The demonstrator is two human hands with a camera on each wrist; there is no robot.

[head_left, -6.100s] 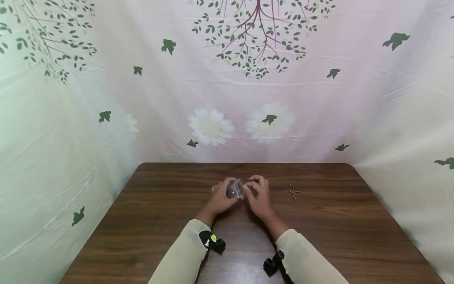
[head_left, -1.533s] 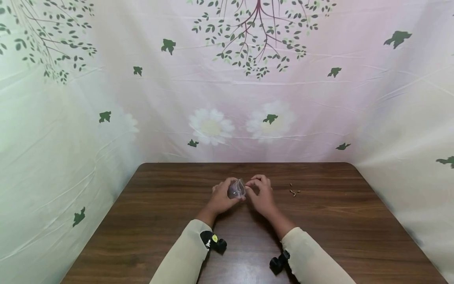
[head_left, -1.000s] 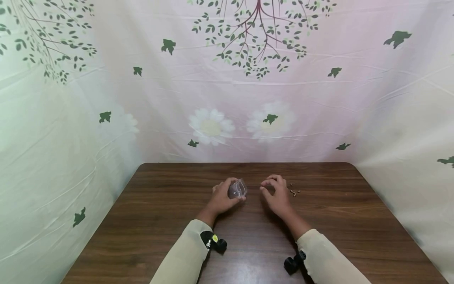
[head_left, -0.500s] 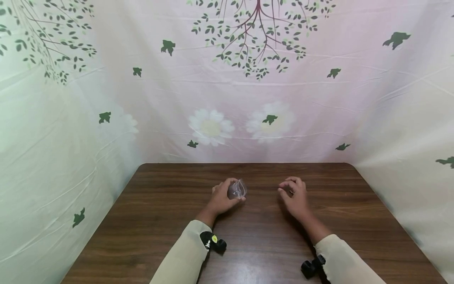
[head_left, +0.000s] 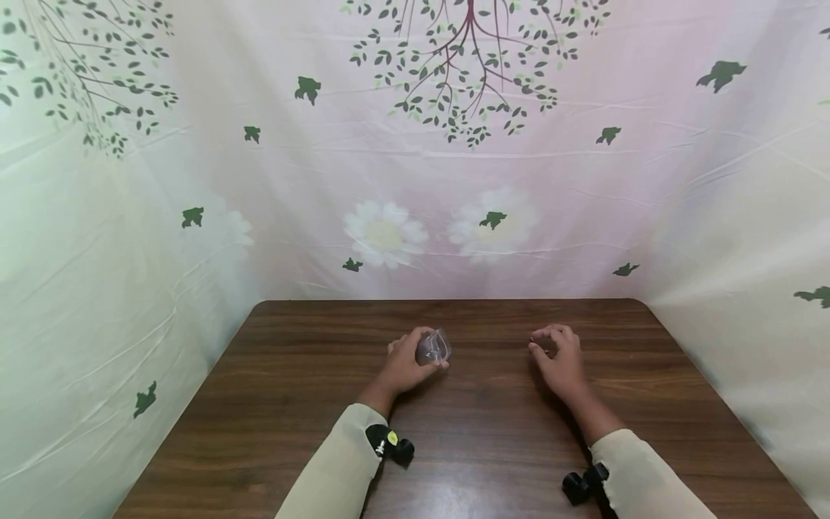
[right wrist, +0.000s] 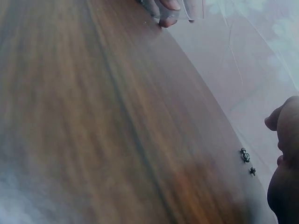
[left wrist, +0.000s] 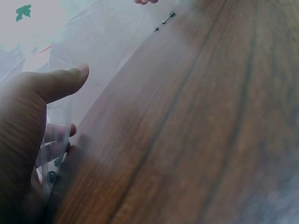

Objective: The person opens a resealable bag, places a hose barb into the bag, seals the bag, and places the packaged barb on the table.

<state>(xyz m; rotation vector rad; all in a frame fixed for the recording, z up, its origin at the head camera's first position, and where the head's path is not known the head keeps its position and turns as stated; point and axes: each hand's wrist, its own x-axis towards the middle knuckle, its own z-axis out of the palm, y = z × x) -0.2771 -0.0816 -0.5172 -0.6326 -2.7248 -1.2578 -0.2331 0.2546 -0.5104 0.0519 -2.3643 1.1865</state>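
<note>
My left hand (head_left: 405, 360) grips a small clear plastic zip bag (head_left: 436, 347), thumb on the near side and fingers behind, with its mouth spread toward the right. A red line edges the bag (left wrist: 44, 50) in the left wrist view. Dark bits show low inside it, too blurred to name. My right hand (head_left: 560, 360) hovers over several tiny brass-coloured screws (head_left: 549, 353), its thumb and forefinger curved with a gap between them. The hand partly covers these screws in the head view. In the right wrist view, screws (right wrist: 245, 155) lie on the wood beside the thumb.
A dark brown wooden table (head_left: 311, 432) lies under both hands. Its far edge meets a pale fabric backdrop (head_left: 428, 180) printed with leaves and flowers. Black wrist cameras (head_left: 577, 486) sit at the cream sleeves (head_left: 333, 461).
My right hand has left the bag's mouth and moved right to the screws. The pile had shrunk slightly between the two oldest frames. The left hand and bag stay in place.
</note>
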